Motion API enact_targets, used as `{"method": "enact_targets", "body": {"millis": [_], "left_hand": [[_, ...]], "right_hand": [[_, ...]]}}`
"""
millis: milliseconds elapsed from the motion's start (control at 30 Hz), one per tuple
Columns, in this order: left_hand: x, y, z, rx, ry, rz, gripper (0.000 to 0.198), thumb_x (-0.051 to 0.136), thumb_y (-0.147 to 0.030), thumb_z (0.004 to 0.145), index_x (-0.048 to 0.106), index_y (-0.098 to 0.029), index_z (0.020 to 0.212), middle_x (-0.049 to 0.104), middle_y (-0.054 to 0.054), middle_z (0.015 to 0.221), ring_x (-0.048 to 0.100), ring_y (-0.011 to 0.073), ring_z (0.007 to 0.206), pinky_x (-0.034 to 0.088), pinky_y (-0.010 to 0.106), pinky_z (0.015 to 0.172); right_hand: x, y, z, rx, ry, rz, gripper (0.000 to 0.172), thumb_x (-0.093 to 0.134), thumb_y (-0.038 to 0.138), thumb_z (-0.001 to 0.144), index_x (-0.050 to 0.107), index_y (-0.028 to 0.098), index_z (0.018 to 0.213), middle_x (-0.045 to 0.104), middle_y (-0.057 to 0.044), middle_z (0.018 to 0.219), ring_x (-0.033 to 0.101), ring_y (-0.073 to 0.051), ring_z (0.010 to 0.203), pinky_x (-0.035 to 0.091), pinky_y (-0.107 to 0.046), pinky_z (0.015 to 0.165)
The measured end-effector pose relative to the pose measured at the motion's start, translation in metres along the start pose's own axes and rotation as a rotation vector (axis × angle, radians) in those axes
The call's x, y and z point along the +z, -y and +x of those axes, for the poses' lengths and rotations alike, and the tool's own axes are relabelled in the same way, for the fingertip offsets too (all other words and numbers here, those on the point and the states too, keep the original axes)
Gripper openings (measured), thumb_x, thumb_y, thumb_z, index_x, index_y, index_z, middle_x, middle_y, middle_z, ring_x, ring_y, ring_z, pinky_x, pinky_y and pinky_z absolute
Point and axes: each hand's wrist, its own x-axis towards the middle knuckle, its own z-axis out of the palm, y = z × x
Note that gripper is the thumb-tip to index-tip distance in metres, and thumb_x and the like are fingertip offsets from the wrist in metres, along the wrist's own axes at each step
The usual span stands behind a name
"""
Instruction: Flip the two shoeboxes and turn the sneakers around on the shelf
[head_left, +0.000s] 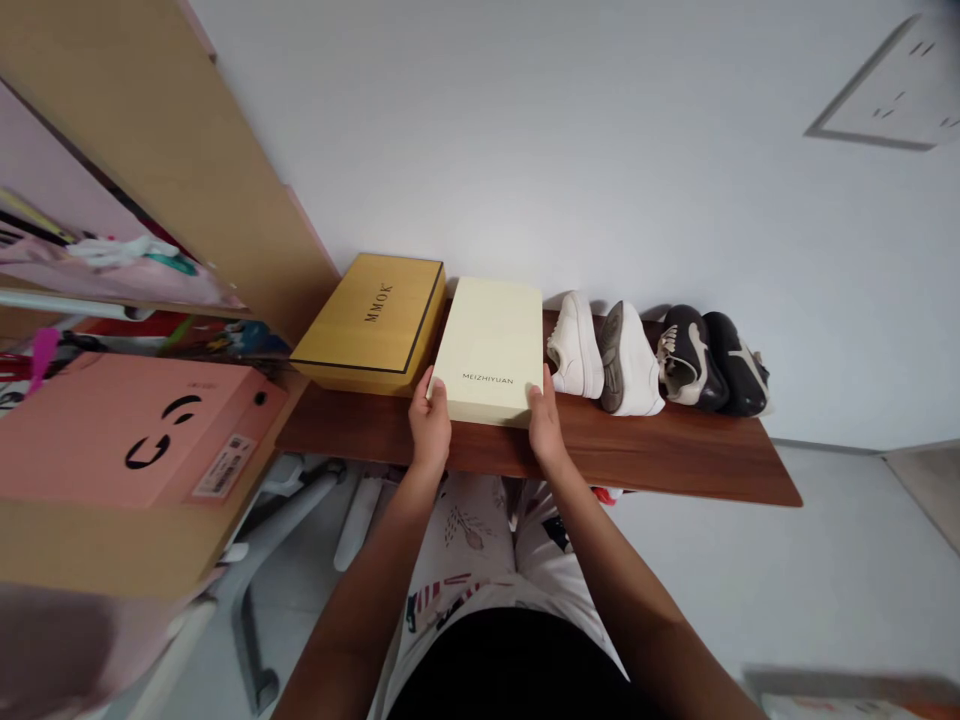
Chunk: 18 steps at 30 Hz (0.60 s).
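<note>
Clasping a cream box [491,335] from both sides, the left hand [430,425] and the right hand [546,425] are clamped on its near corners, thumbs on top. The box lies flat side up over the middle-left of a long shelf [645,450]; whether it rests on the wood or sits slightly above it, I cannot tell. Its lid is plain and pale, with "MEIZHIYUAN" in thin dark capitals near the close edge, and the corners look crisp.

The shelf is narrow, reddish-brown and streaked with wood grain, its near right corner rounded. Just left of the cream box sits a yellow box [375,315] with dark edging and "MMOK" on its lid. To the right stand white shoes [577,345], one showing its grey sole, and beyond them black shoes [694,360] with pale trim.

A smooth, pale wall [600,150] rises behind, carrying a white socket plate [885,90] at the far right. On the left, a pink box [142,420] with black marks and a barcode label rests on a light wooden desk [97,545]. Below it, part of a grey chair base [259,560] stands on the pale floor [720,570].
</note>
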Motion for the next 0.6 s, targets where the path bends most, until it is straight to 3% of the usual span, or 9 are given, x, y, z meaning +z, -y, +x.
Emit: {"method": "enact_targets", "body": {"millis": [233,600], "left_hand": [[0.007,0.007,0.021,0.058,-0.028,0.055,0.052,0.058,-0.056,0.094,0.065,-0.021,0.132,0.064,0.013,0.139,0.060,0.0252,0.129,0.043,0.037,0.113],[0.015,0.004,0.035,0.038,-0.022,0.104,0.048,0.052,-0.049,0.099,0.061,-0.019,0.135,0.062,0.013,0.142,0.057,0.0228,0.133,0.039,0.033,0.116]], "right_hand": [[0.007,-0.001,0.018,-0.005,0.011,0.001,0.083,0.038,0.071,0.095,0.020,0.027,0.163,0.016,-0.001,0.170,0.016,-0.020,0.157,0.010,-0.043,0.129],[0.011,0.001,0.035,-0.020,0.036,-0.022,0.087,0.035,0.075,0.094,0.018,0.024,0.163,0.015,-0.002,0.171,0.015,-0.020,0.158,0.010,-0.042,0.129]]}}
